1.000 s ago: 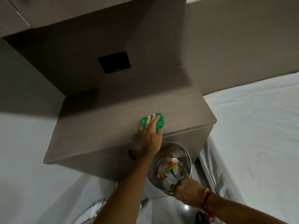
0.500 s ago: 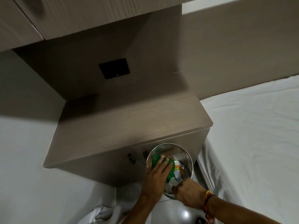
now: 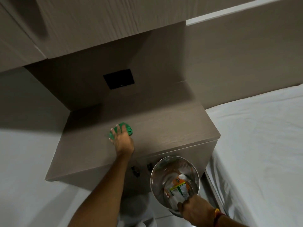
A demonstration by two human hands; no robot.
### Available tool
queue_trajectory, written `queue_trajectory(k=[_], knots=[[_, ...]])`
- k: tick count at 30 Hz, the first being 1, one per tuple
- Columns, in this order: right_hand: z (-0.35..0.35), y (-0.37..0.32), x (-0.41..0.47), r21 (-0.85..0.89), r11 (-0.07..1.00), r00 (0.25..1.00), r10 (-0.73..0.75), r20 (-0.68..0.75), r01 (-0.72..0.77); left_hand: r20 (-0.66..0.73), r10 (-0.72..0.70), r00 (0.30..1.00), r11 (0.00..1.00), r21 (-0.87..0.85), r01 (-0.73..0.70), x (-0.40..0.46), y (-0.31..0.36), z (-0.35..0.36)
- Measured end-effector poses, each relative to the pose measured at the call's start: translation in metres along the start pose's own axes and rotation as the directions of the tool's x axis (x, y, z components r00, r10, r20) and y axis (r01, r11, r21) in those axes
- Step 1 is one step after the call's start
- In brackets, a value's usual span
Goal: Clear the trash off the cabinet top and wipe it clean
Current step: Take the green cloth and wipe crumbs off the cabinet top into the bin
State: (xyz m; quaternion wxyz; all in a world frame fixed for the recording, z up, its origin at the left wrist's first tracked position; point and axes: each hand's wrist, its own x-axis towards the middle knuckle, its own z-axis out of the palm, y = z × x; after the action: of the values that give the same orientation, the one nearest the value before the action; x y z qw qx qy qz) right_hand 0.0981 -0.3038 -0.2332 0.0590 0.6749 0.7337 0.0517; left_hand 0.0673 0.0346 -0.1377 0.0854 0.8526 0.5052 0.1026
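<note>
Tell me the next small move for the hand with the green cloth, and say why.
Probably sweep the green cloth toward the bin. The left hand presses it flat on the left-centre of the cabinet top, and the right hand holds the bin at the front edge, ready to catch crumbs.

Left hand (image 3: 122, 139) outstretched, palm down; right hand (image 3: 196, 208) clenched.

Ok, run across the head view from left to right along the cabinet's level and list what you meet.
White wall → cabinet top → green cloth under the left hand → metal trash bin, its rim gripped by the right hand → white bed sheet.
</note>
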Motion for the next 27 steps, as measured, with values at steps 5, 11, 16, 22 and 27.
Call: queue_trajectory(k=[5, 11, 16, 22, 27], knots=[[0.015, 0.001, 0.002, 0.141, 0.989, 0.996, 0.058, -0.072, -0.047, 0.020, 0.034, 0.999, 0.979, -0.200, -0.029, 0.019, 0.056, 0.026], [0.007, 0.007, 0.001, 0.229, 0.971, 0.995, 0.080, -0.061, -0.064, 0.112, 0.324, 0.939, 0.900, -0.341, -0.270, 0.011, 0.117, 0.044], [-0.006, 0.007, 0.002, 0.109, 0.994, 0.999, 0.021, -0.026, -0.018, 0.110, 0.530, 0.841, 0.799, -0.397, -0.451, -0.022, 0.118, 0.047], [-0.022, 0.005, 0.002, 0.113, 0.993, 1.000, 0.019, 0.010, -0.020, 0.080, 0.658, 0.749, 0.718, -0.365, -0.593, -0.102, 0.078, 0.028], [-0.046, -0.005, 0.005, 0.175, 0.983, 0.998, 0.061, -0.014, -0.058, 0.138, 0.870, 0.473, 0.487, -0.093, -0.868, -0.164, 0.022, 0.022]])
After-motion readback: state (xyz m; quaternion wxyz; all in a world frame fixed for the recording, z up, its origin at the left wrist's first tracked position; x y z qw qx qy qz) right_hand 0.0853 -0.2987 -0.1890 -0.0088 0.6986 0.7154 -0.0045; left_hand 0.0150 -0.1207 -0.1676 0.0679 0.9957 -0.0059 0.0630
